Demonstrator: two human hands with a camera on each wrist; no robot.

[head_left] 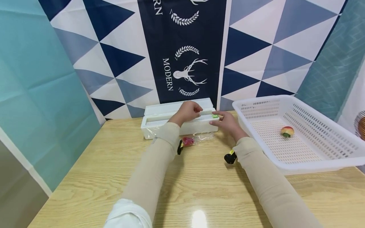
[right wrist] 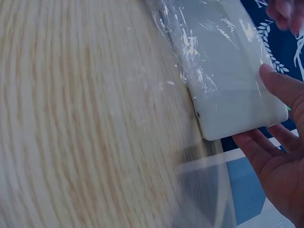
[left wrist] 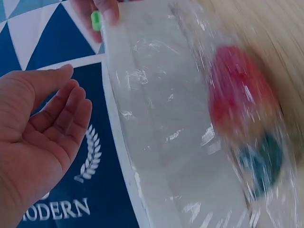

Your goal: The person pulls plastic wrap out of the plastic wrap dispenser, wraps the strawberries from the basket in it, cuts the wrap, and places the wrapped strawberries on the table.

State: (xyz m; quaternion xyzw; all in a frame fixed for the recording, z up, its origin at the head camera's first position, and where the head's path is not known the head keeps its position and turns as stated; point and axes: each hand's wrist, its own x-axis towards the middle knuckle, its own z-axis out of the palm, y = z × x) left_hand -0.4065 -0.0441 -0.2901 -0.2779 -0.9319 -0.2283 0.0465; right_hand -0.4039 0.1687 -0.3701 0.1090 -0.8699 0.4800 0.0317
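Observation:
A long white box (head_left: 199, 127) with its lid raised stands at the back of the table. Over it is my left hand (head_left: 186, 111), fingers loosely bent and holding nothing; the left wrist view shows that hand (left wrist: 42, 126) beside the box (left wrist: 161, 104). My right hand (head_left: 228, 122) grips the box's right end, next to a small green piece (head_left: 215, 116). In the right wrist view, the thumb and fingers of this hand (right wrist: 280, 152) are on either side of the box end (right wrist: 237, 104). Clear film hangs down the front, over a red and green item (left wrist: 240, 90).
To the right stands a white perforated basket (head_left: 322, 164) with a small red-yellow fruit-like item (head_left: 287, 131) in it. Patterned cloth (head_left: 185, 44) hangs behind the wooden table (head_left: 199, 190). A round brown item (head_left: 361, 126) shows at the right edge.

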